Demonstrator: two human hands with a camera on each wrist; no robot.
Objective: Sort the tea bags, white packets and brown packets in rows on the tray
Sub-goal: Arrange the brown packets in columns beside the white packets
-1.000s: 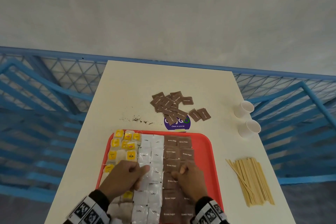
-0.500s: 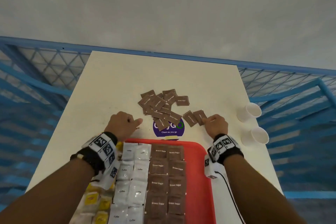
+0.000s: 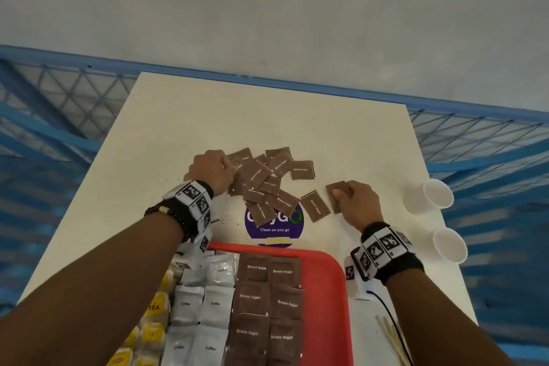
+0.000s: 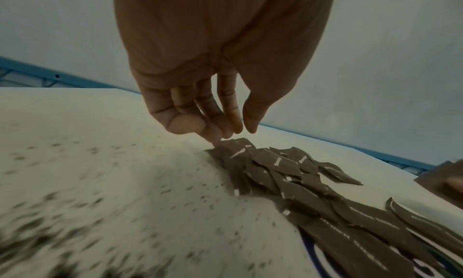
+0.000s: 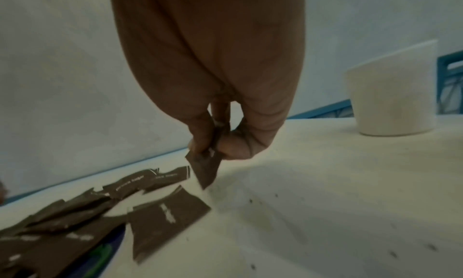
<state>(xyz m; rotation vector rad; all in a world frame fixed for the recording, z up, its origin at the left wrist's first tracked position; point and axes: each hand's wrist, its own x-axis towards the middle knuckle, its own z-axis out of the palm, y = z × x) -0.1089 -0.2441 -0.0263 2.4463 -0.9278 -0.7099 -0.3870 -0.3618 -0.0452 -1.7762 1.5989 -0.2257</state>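
Loose brown packets (image 3: 267, 178) lie in a heap on the white table beyond the red tray (image 3: 335, 276). My left hand (image 3: 230, 166) is at the heap's left edge. In the left wrist view, the left hand (image 4: 238, 132) has bunched fingers, a fingertip (image 4: 216, 137) touches the corner of a top brown packet (image 4: 238, 145), and the thumb stands slightly apart. My right hand (image 3: 341, 193) (image 5: 208, 149) pinches the rightmost brown packet (image 5: 205, 171), tilted with one corner on the table. On the tray lie rows of yellow tea bags (image 3: 154, 333), white packets (image 3: 205, 303) and brown packets (image 3: 267, 300).
Two white paper cups (image 3: 436, 196) (image 3: 450, 245) stand at the table's right edge, close to my right hand. Wooden stir sticks (image 3: 392, 339) lie right of the tray. A purple round sticker (image 3: 274, 227) sits under the heap. Blue railing surrounds the table.
Both hands left the tray and reached forward to the loose heap. The left hand moved up to the heap's left edge; the right hand took hold of the rightmost brown packet.
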